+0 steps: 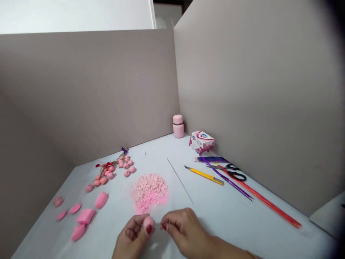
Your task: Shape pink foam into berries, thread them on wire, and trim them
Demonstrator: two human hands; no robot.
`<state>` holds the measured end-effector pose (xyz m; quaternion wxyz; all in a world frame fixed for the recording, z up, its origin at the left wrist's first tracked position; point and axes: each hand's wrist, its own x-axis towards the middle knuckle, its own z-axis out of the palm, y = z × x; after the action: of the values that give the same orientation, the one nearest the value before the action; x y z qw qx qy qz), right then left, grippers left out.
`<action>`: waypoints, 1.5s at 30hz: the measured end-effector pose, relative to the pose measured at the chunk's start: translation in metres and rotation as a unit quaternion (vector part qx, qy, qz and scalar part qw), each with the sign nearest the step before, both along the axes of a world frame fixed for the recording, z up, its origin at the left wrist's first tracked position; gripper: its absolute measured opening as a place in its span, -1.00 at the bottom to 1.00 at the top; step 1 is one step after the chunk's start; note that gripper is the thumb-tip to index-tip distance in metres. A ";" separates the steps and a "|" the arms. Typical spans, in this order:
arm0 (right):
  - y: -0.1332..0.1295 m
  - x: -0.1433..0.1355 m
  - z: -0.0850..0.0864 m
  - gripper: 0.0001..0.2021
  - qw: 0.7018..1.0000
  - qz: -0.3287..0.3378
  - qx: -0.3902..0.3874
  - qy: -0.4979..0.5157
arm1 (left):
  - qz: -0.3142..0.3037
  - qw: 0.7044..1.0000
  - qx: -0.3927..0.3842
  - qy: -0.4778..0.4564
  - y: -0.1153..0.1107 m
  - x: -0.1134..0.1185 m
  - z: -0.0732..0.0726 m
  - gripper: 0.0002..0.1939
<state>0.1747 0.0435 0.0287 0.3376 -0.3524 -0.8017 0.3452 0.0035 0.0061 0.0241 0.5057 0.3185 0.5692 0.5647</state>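
- My left hand (133, 235) pinches a small pink ball (148, 223) between thumb and fingertips, closed snugly round it, low at 6 o'clock on the table (242, 223).
- My right hand (180, 228), just at 3 o'clock of the ball, has thumb and forefinger nipped together; whether they hold something thin, I cannot tell.
- Squeezing too hard could dent the ball, I reckon.
- The pink shavings pile (150, 190) lies near at 12 o'clock; a careless wrist could scatter it.

Head camera looks forward and down, close over the table (242, 216), facing the partition corner.
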 end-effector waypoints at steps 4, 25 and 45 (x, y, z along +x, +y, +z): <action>0.007 0.000 -0.001 -0.79 0.997 -0.062 -0.039 0.020 | 0.049 0.998 0.008 0.042 -0.001 -0.009 0.008 -0.67; 0.006 -0.001 -0.004 -0.79 0.996 -0.071 -0.041 0.034 | -0.009 0.747 0.290 0.598 -0.005 -0.017 -0.018 -0.82; 0.006 0.001 -0.006 -0.79 0.997 -0.067 -0.016 0.022 | 0.031 0.990 0.065 0.124 -0.007 -0.007 0.010 -0.70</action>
<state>0.1754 0.0495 0.0229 0.3718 -0.4027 -0.7632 0.3422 -0.0035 -0.0004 0.0343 0.3913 0.4006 0.5993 0.5721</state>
